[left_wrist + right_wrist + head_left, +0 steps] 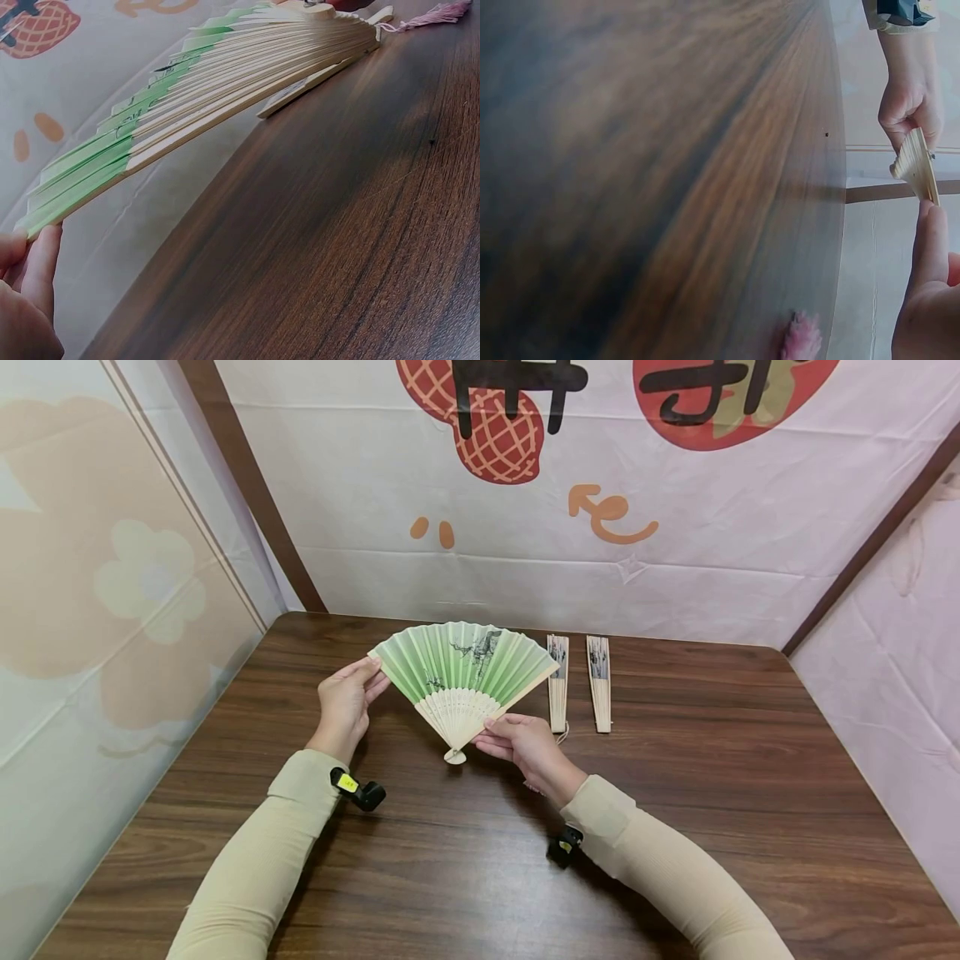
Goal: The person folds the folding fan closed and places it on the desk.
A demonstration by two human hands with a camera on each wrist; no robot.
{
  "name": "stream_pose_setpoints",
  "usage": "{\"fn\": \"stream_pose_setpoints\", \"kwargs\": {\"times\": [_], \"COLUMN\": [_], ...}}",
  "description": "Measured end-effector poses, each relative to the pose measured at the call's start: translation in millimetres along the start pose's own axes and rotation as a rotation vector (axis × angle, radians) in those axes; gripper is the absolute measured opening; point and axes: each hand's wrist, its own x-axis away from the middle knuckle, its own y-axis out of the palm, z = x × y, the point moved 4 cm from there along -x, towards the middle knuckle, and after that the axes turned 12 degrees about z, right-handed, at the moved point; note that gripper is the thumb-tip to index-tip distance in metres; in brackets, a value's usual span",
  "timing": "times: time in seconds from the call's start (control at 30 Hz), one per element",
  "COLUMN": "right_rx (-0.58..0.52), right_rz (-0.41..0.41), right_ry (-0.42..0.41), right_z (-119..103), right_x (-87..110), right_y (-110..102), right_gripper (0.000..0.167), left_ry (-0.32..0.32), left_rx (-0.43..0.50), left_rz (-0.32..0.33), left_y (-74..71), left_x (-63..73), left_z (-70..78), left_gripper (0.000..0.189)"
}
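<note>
A green folding fan point(431, 664) with pale ribs and a dark painted branch is spread wide above the table. My left hand point(345, 703) pinches its upper left corner between thumb and fingers, which the left wrist view shows close up on the fan's green edge point(71, 191). Lower down, my right hand point(536, 750) holds the right outer rib near the pivot. From the right wrist view the fan point(917, 166) appears nearly edge-on, between both hands. A pink tassel point(439, 15) hangs from the pivot end.
Two folded fans, one nearer point(558, 693) and one farther right point(599, 689), lie side by side on the brown wooden table point(712, 777), just right of the open fan. A printed white cloth point(360, 468) stands behind the table's far edge.
</note>
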Motion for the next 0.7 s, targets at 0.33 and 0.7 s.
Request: {"fn": "stream_pose_setpoints", "kwargs": {"times": [0.33,0.7], "right_rx": [0.014,0.012], "right_rz": [0.004,0.000], "right_ry": [0.007,0.018], "right_z": [0.3,-0.4], "right_x": [0.2,0.9], "right_y": [0.3,1.7], "right_gripper": [0.010,0.009], "left_ry": [0.015,0.017], "left_rx": [-0.010,-0.016], "left_rz": [-0.006,-0.011], "left_y": [0.9,1.8], "left_x": [0.5,-0.5], "left_z": [-0.8,-2.2], "left_gripper": [0.020,0.021]}}
